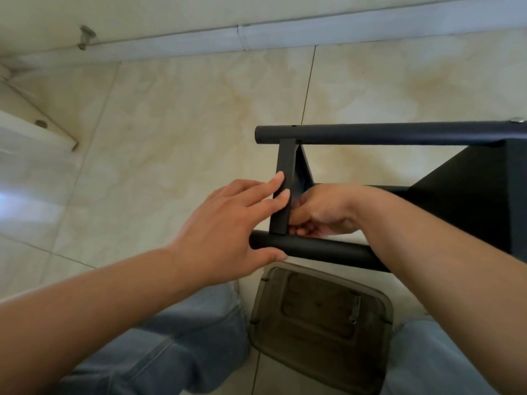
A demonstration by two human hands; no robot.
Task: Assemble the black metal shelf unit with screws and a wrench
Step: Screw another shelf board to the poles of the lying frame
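The black metal shelf unit lies on its side, reaching in from the right. Two round black tubes run across: the far tube and the near tube. A flat black crossbar joins them at their left ends. My left hand holds the joint, fingertips pressed on the crossbar's side and thumb under the near tube's end. My right hand is tucked behind the crossbar's lower end with curled fingers; what it pinches is hidden. A silver screw head shows on the far tube at the right.
A translucent grey plastic stool stands between my knees in blue jeans. Beige floor tiles spread ahead to a pale baseboard. A white furniture edge sits at the left.
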